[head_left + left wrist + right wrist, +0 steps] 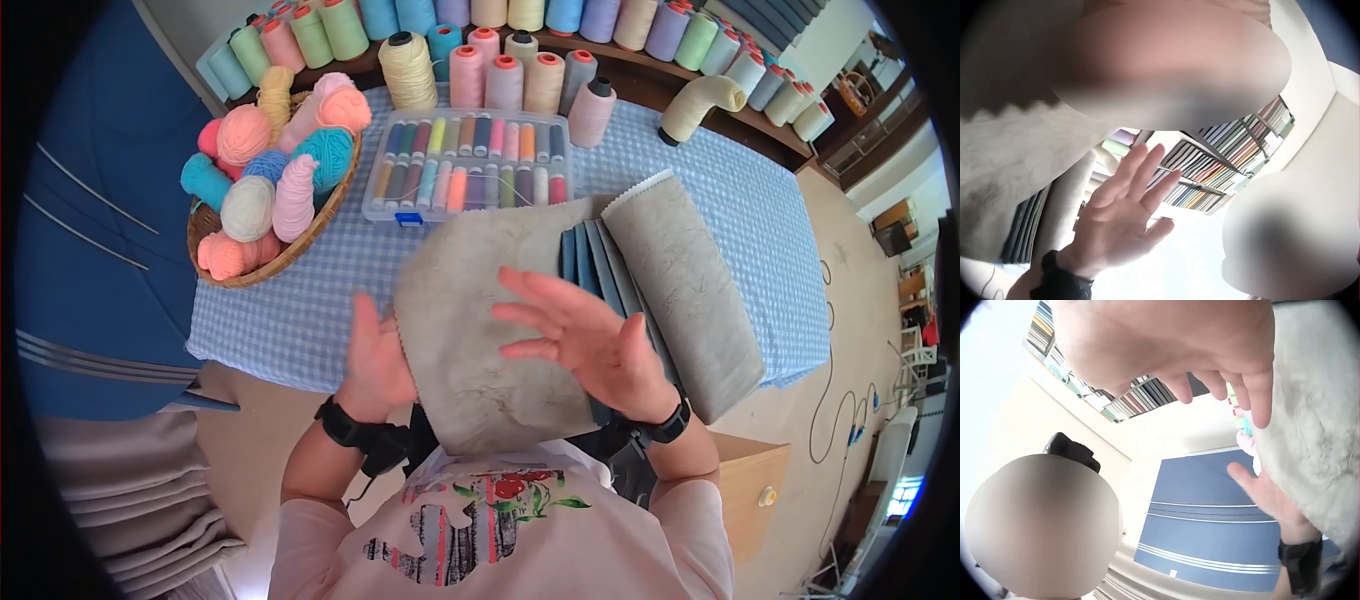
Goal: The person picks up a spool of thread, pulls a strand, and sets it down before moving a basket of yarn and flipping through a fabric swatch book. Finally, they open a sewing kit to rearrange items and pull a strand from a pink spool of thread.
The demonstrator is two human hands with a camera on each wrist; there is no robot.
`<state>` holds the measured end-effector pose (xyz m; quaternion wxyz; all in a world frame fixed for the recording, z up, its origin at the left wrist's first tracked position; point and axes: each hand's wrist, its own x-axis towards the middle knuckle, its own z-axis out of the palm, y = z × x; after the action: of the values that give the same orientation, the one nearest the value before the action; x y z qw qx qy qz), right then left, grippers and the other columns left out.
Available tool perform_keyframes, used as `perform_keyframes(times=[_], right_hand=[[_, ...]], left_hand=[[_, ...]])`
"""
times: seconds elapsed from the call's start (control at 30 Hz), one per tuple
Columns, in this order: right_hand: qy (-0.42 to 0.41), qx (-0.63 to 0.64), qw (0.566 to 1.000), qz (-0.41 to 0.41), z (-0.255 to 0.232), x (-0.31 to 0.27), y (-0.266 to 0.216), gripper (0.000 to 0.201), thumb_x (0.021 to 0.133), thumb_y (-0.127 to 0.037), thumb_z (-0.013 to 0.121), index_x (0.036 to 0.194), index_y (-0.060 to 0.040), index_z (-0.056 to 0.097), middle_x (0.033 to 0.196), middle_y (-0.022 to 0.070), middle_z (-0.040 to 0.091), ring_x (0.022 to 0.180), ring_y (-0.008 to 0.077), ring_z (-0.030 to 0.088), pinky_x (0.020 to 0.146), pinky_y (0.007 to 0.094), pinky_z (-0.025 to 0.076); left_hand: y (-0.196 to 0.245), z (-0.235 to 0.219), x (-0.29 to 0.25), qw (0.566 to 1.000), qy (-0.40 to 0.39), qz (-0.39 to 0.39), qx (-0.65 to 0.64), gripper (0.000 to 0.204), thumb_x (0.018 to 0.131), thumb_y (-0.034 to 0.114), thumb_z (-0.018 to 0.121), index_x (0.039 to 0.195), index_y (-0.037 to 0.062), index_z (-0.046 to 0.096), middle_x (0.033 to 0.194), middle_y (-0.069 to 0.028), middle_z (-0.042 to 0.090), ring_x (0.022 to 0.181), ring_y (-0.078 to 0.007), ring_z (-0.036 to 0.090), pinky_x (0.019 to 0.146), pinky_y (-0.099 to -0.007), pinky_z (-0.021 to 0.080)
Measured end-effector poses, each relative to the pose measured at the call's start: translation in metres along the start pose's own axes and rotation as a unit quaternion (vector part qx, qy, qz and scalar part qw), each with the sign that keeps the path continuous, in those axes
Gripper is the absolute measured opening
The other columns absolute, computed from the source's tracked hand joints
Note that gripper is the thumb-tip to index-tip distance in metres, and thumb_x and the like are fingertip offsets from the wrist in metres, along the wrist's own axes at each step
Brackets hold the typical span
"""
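A fabric sample book with pinked edges lies spread at the table's front edge. Its large grey-beige swatch (pixel 470 340) faces up, and a curved grey flap (pixel 690 300) stands to the right. Between them show several narrow blue and grey swatches (pixel 590 265). My left hand (pixel 380 365) is at the swatch's left edge, thumb raised and fingers partly hidden behind the fabric. Over the swatch, my right hand (pixel 590 345) is spread with nothing in it; the left wrist view shows its palm (pixel 1116 228) and straight fingers.
Left of the book stands a wicker basket (pixel 300 262) of yarn balls. A clear box (pixel 375 205) of small thread spools sits behind the book. Thread cones (pixel 466 78) line the back, and one bent cream cone (pixel 690 110) stands at right on the checked tablecloth (pixel 280 335).
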<state>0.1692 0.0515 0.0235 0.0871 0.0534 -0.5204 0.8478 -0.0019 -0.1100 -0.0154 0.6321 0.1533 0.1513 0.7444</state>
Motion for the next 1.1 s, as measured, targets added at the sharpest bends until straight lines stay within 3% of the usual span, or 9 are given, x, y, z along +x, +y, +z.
perform_keyframes(times=[0.07,0.17,0.4,0.5,0.57,0.8,0.9,0.97,1.1], right_hand=[[0.019,-0.036,0.999,-0.014,-0.001,0.000,0.001,0.084,0.088,-0.070,0.023,0.145,-0.0089,0.025,0.151,0.0180,0.019,0.135,0.0326,0.030,0.105,0.0462,0.031],[0.044,0.019,0.999,-0.009,0.002,0.003,0.003,0.082,0.090,-0.067,0.020,0.143,-0.0057,0.029,0.147,0.0193,0.028,0.133,0.0321,0.033,0.105,0.0454,0.032],[0.085,0.206,0.972,0.068,0.002,0.008,0.026,0.078,0.093,-0.062,0.017,0.136,-0.0003,0.037,0.136,0.0210,0.045,0.125,0.0320,0.045,0.103,0.0432,0.035],[0.095,0.224,0.966,0.091,-0.001,0.006,0.032,0.074,0.094,-0.059,0.020,0.134,0.0003,0.039,0.132,0.0202,0.048,0.121,0.0303,0.048,0.101,0.0418,0.038],[0.090,0.226,0.965,0.093,-0.003,0.004,0.031,0.070,0.095,-0.056,0.023,0.133,0.0005,0.040,0.130,0.0194,0.050,0.117,0.0289,0.051,0.099,0.0404,0.040],[0.058,-0.166,0.984,0.006,0.019,0.001,0.019,0.025,0.092,-0.013,0.054,0.114,-0.0009,0.056,0.112,0.0107,0.059,0.101,0.0199,0.057,0.087,0.0317,0.045],[0.051,-0.351,0.930,-0.095,0.019,0.002,0.025,0.025,0.083,-0.006,0.063,0.107,-0.0010,0.058,0.110,0.0126,0.059,0.099,0.0260,0.057,0.086,0.0346,0.046],[0.122,-0.509,0.828,-0.202,0.015,0.002,0.024,0.038,0.076,-0.006,0.067,0.113,-0.0032,0.057,0.119,0.0156,0.055,0.108,0.0345,0.053,0.090,0.0391,0.044],[0.149,-0.581,0.784,-0.158,0.027,0.013,0.019,0.054,0.073,-0.013,0.071,0.124,-0.0100,0.054,0.137,0.0194,0.041,0.121,0.0437,0.041,0.100,0.0465,0.037]], left_hand=[[0.008,0.006,-0.002,0.949,0.149,-0.018,0.278,0.056,0.100,0.042,0.031,0.140,0.0027,0.030,0.138,-0.0119,0.042,0.125,-0.0230,0.044,0.102,-0.0376,0.038],[0.015,0.019,0.006,0.960,0.120,-0.034,0.252,0.048,0.101,0.030,0.034,0.140,0.0020,0.030,0.137,-0.0114,0.042,0.123,-0.0212,0.045,0.101,-0.0359,0.039],[0.020,0.034,0.012,0.959,0.066,-0.007,0.275,0.050,0.101,0.035,0.030,0.138,0.0019,0.032,0.136,-0.0119,0.044,0.122,-0.0213,0.046,0.100,-0.0363,0.040],[0.017,0.022,0.011,0.970,0.107,-0.010,0.219,0.053,0.100,0.038,0.030,0.138,-0.0001,0.033,0.136,-0.0154,0.044,0.122,-0.0266,0.047,0.102,-0.0406,0.038],[0.015,0.011,0.014,0.999,0.017,0.004,0.046,0.057,0.099,0.041,0.029,0.137,-0.0001,0.033,0.137,-0.0161,0.043,0.123,-0.0289,0.046,0.104,-0.0426,0.036],[0.002,0.019,0.021,0.996,0.082,0.043,-0.011,0.059,0.099,0.043,0.028,0.139,0.0004,0.032,0.137,-0.0151,0.044,0.122,-0.0287,0.046,0.104,-0.0421,0.035],[-0.002,0.016,0.022,0.994,0.087,0.065,-0.024,0.058,0.099,0.042,0.028,0.138,0.0002,0.034,0.136,-0.0153,0.045,0.122,-0.0289,0.047,0.104,-0.0419,0.035],[-0.004,0.012,0.021,0.995,0.085,0.043,-0.035,0.057,0.099,0.042,0.028,0.136,0.0003,0.037,0.136,-0.0156,0.045,0.121,-0.0287,0.048,0.104,-0.0419,0.035],[-0.011,0.022,0.022,0.991,0.122,0.043,-0.041,0.058,0.099,0.043,0.026,0.134,-0.0003,0.039,0.135,-0.0163,0.046,0.121,-0.0285,0.047,0.105,-0.0420,0.034]])
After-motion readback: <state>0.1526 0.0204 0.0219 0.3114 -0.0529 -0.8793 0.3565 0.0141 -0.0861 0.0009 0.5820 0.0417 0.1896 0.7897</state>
